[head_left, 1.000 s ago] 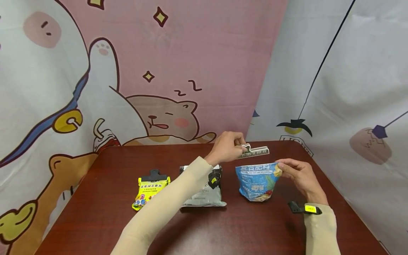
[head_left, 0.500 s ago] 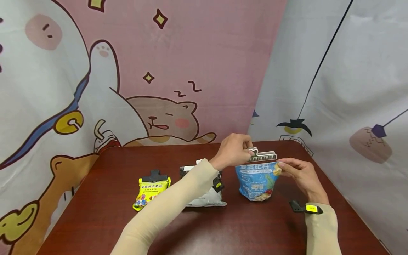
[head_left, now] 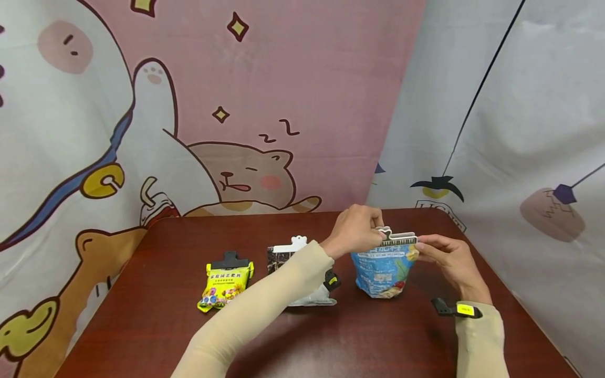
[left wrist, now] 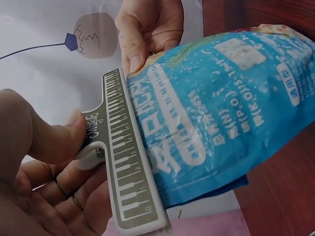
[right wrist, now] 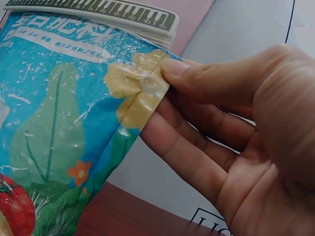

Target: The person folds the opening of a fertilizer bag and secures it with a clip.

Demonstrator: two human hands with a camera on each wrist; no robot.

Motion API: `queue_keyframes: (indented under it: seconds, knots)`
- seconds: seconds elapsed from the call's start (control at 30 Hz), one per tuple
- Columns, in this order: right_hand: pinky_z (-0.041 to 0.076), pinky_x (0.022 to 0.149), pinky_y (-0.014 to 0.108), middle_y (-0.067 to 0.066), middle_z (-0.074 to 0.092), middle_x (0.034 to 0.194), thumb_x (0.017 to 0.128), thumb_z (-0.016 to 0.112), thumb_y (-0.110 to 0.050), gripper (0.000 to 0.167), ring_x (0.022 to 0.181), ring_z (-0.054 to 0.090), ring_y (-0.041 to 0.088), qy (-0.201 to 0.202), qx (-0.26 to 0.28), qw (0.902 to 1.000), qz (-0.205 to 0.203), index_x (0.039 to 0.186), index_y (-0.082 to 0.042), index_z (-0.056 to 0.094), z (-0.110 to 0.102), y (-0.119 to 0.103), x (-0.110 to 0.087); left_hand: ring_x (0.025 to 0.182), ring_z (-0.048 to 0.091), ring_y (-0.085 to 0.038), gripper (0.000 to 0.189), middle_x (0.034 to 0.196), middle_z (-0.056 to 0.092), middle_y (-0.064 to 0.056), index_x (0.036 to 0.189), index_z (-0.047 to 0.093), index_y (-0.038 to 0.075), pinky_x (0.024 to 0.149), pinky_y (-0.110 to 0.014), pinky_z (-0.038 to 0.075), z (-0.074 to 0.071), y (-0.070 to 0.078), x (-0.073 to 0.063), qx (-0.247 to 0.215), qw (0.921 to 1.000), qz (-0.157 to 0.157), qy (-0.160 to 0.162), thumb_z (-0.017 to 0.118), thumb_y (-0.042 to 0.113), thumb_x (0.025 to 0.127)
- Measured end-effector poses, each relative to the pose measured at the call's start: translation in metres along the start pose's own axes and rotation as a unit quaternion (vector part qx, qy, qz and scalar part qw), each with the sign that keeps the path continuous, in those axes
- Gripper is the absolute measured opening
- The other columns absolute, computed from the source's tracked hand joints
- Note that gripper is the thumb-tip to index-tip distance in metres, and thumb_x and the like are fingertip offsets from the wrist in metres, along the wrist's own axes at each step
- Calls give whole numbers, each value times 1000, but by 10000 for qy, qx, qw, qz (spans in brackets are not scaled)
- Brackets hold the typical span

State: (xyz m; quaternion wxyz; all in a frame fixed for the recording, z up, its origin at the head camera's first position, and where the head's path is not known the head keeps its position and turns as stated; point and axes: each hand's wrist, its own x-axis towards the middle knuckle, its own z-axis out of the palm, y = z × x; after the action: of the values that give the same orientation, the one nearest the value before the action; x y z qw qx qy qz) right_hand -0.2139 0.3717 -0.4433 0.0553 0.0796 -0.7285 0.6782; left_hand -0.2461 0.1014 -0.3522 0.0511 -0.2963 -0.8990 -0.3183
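Observation:
My left hand (head_left: 356,231) pinches the handles of a wide clip (left wrist: 129,162) printed with piano keys and a ruler scale. The clip lies along the top edge of a blue fertilizer bag (head_left: 383,273), overlapping that edge in the head view. At the bag's top right corner my right hand (head_left: 446,260) pinches the plastic between thumb and fingers, as the right wrist view shows close up. Vegetables and a yellow flower are printed on the bag (right wrist: 54,128). It stands upright on the table in the head view.
A yellow bag (head_left: 227,286) with a black clip (head_left: 229,261) lies on the table (head_left: 368,341) at left. Between it and the blue bag is a silver-grey bag (head_left: 312,299) topped by a white clip (head_left: 298,242), partly hidden by my left sleeve. Printed curtains hang behind.
My left hand has carried the piano-key clip right and down, from above and behind the blue bag to its top edge. The right hand keeps its pinch on the corner.

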Motion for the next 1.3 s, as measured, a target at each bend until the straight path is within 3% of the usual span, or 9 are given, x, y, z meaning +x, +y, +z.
queue_keyframes:
  seconds: [0.4, 1.0, 1.3]
  knots:
    - [63, 71, 27, -8, 77, 94, 94, 75, -13, 18, 76, 75, 13, 138, -300, 9993, 170, 109, -3, 77, 0, -2, 0, 66, 56, -3, 9, 70, 63, 12, 80, 71, 24, 56, -21, 43, 7, 0, 1, -67, 10000, -31, -62, 76, 22, 87]
    - [63, 73, 27, -3, 76, 98, 94, 68, 6, 19, 79, 76, 13, -304, 503, 9983, -59, 110, -2, 76, -6, -1, -4, 67, 55, -2, 9, 68, 61, 15, 78, 70, 25, 54, -19, 43, 15, 1, 4, 159, 9998, 20, -66, 76, 23, 84]
    - [63, 75, 28, -4, 77, 100, 95, 68, 4, 19, 81, 76, 13, -291, 389, 9988, -92, 112, -1, 75, -7, -1, -4, 66, 56, -3, 7, 67, 61, 15, 80, 71, 25, 54, -20, 42, 15, 1, 4, 137, 9998, 55, -99, 76, 24, 84]
